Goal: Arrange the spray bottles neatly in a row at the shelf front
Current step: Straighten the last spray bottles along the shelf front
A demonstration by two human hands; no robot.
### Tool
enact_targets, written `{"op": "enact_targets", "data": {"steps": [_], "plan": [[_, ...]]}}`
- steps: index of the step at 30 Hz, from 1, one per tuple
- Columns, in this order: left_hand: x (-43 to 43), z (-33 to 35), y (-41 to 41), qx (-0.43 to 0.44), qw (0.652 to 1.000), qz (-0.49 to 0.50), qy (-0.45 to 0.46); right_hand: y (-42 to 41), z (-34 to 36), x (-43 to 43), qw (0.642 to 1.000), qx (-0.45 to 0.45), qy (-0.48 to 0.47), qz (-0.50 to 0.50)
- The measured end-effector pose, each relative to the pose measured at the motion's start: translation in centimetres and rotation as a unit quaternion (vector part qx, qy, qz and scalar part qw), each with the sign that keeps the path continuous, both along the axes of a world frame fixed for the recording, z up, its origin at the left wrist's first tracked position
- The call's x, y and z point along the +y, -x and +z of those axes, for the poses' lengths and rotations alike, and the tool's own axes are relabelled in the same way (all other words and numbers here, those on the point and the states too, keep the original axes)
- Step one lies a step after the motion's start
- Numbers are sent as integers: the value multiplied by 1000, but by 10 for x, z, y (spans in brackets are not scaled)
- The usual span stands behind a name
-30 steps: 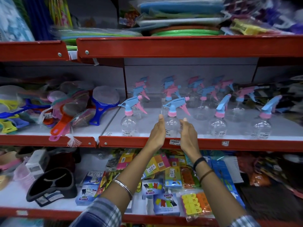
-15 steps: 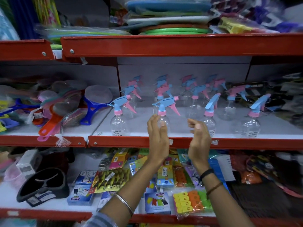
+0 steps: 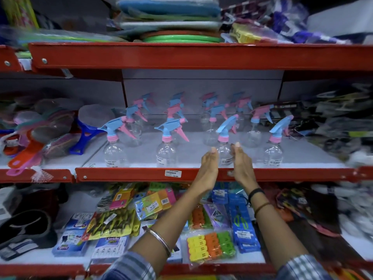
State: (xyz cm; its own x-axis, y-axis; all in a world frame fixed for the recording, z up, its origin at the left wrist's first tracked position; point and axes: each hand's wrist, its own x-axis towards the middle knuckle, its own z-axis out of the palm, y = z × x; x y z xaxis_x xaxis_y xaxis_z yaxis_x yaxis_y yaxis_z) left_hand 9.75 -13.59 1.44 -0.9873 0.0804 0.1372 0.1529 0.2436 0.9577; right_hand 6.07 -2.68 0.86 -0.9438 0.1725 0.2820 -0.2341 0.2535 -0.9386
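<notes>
Clear spray bottles with blue-and-pink trigger heads stand on the middle shelf (image 3: pixel 314 174). Along its front edge stand one spray bottle at the left (image 3: pixel 114 153), a second (image 3: pixel 166 155), a third (image 3: pixel 224 156) and a fourth (image 3: pixel 273 154). Several more bottles (image 3: pixel 214 118) stand in looser rows behind. My left hand (image 3: pixel 209 164) and my right hand (image 3: pixel 240 164) are flat, palms facing each other, close on either side of the third bottle. I cannot tell whether they touch it. Neither hand grips anything.
Brushes and scrubbers (image 3: pixel 40 136) fill the shelf section to the left. Blurred packaged goods (image 3: pixel 333 122) lie at the right. The upper shelf (image 3: pixel 181 55) hangs low over the bottles. Packets of clips (image 3: pixel 210 247) cover the shelf below.
Both hands left the second front bottle, moved right and came together around the third front bottle. The view shifted right with them.
</notes>
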Motion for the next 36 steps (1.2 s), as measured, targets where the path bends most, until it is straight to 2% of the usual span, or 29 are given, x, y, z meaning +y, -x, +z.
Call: {"op": "enact_targets", "data": {"steps": [20,22,25,26,28,30,32,36], "plan": [[-2,9,13,-23,999,45,10,-13,-3,4,997,78,-15,-8],[4,5,8,13,997,70,14,-16,-4,7,995,100,-9,-15],[21,0,-5,157,978,137,-10,-22,-6,24,980,187,12,-62],[28,-2,-8,197,971,133,-21,-23,-8,35,972,219,15,-80],[43,-4,-10,225,970,89,-10,-20,-11,60,957,265,23,-117],[61,-2,-8,193,981,27,12,-13,-12,87,949,275,31,-152],[78,6,-5,127,991,-22,30,-6,-9,107,955,248,31,-159],[112,21,8,19,996,-62,59,13,-2,132,989,100,4,-110]]}}
